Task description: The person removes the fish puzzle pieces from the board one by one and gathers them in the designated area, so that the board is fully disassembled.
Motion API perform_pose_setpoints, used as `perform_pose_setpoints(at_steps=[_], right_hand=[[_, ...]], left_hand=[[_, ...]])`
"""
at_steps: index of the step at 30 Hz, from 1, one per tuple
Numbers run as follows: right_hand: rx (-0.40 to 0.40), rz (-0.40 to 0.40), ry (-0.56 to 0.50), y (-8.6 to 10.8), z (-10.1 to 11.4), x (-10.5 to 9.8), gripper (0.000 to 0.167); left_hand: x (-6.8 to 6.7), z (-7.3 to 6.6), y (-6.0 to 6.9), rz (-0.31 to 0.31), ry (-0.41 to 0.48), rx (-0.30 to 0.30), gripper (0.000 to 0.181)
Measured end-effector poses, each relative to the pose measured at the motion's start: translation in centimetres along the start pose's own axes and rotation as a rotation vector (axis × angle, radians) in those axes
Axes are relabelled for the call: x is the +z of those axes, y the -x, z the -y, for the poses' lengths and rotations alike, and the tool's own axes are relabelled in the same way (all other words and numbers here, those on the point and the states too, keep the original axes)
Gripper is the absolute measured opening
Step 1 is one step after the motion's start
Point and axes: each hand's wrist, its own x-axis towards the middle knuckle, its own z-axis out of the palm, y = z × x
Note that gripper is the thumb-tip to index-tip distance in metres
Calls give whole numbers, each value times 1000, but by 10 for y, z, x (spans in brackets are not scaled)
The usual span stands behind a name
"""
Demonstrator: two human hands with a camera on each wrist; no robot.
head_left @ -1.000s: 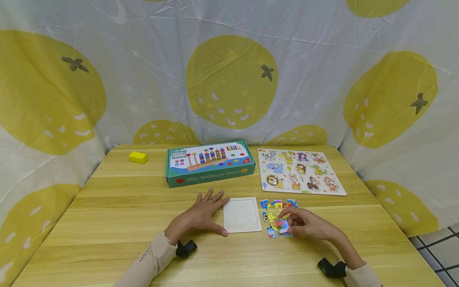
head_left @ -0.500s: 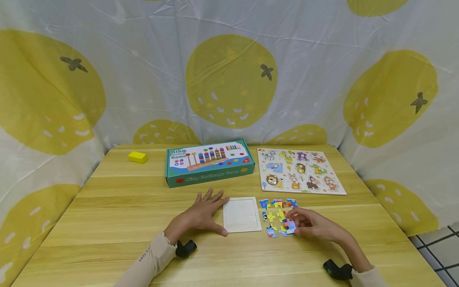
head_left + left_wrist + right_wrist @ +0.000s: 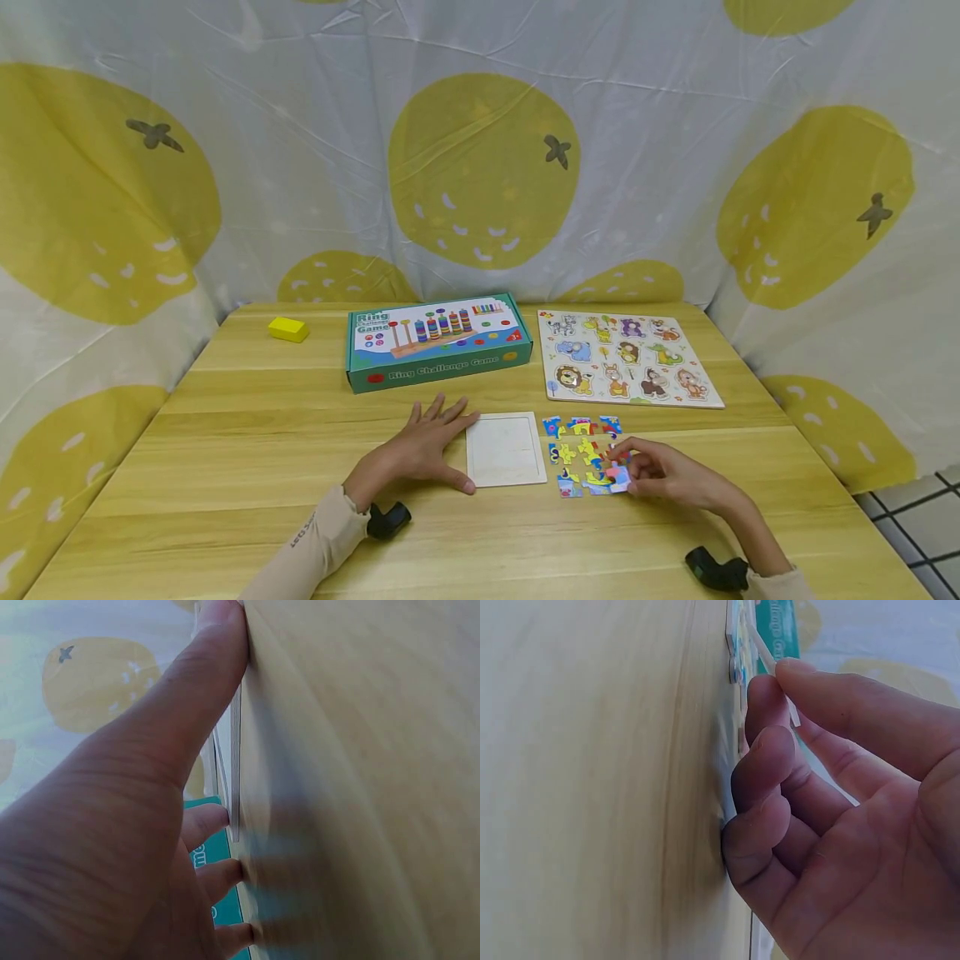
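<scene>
My right hand pinches a pink and light-blue jigsaw piece between thumb and fingers, at the lower right corner of a group of puzzle pieces. In the right wrist view the held jigsaw piece shows edge-on and tilted. The other jigsaw pieces, yellow, blue and red, lie on the table in rows with small gaps. My left hand is spread on the table, thumb and a finger touching the left edge of a bare wooden puzzle tray. In the left wrist view the thumb is beside the tray's edge.
A green Ring Challenge Game box lies behind the tray. To its right is an animal puzzle board. A yellow block sits at the back left of the wooden table. A patterned cloth hangs behind.
The right hand has shifted rightward with the pinched jigsaw piece, from over the middle of the lower pieces to their right corner. My left hand and the tray stay put.
</scene>
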Motion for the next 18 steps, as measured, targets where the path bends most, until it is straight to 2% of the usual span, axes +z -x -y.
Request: perform_pose_setpoints(at_steps=[10,18], right_hand=[[-12,3,-22,10,-6,-4,38],[8,-10,-19,15,-7,-5,37]], left_hand=[[-1,0,0,1,2,0,105],[0,1,-1,-2,2,4,105]])
